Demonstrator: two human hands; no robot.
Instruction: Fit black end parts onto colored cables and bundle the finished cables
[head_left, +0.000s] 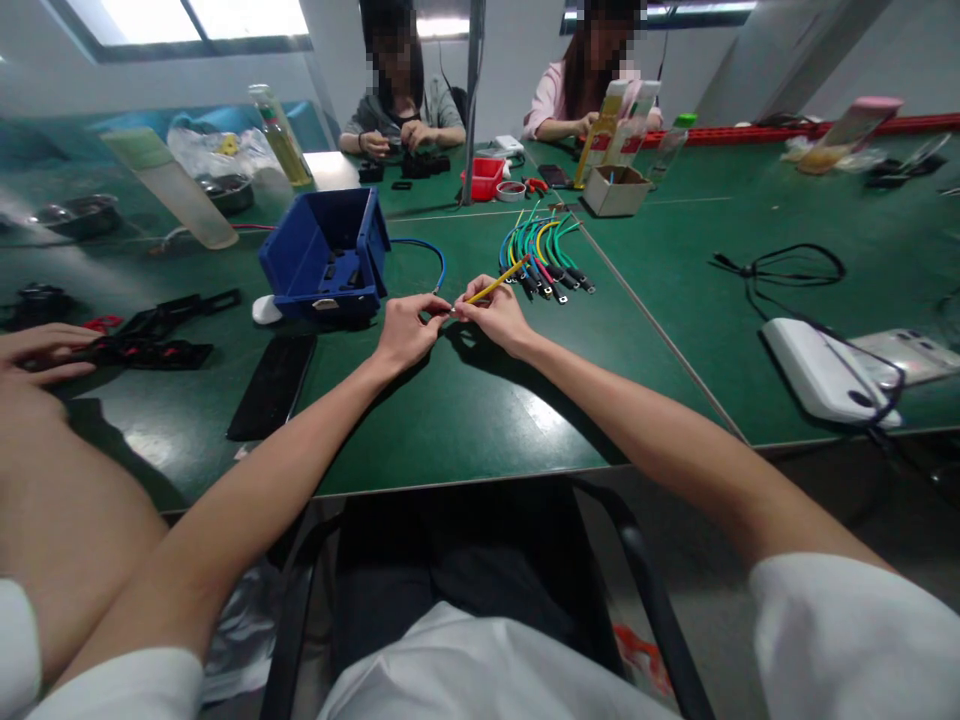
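My left hand (409,330) is closed in a pinch at the end of a blue wire (441,262), which curves from beside the blue bin. Close to its fingertips, my right hand (496,315) grips a slim yellow pencil-like stick (499,280) with a reddish far end. The fingertips of both hands nearly meet over the table; a tiny pale piece shows between them, too small to name. Just beyond my right hand lies a bundle of green, yellow, blue and red wires (544,235) with black ends and metal terminals.
A blue bin (322,250) with small black parts stands left, behind a black phone (274,388). At far left, another person's hand (45,350) touches black parts. A white device (821,370) with a cable lies right. Two people sit opposite, near bottles and a red box (484,178).
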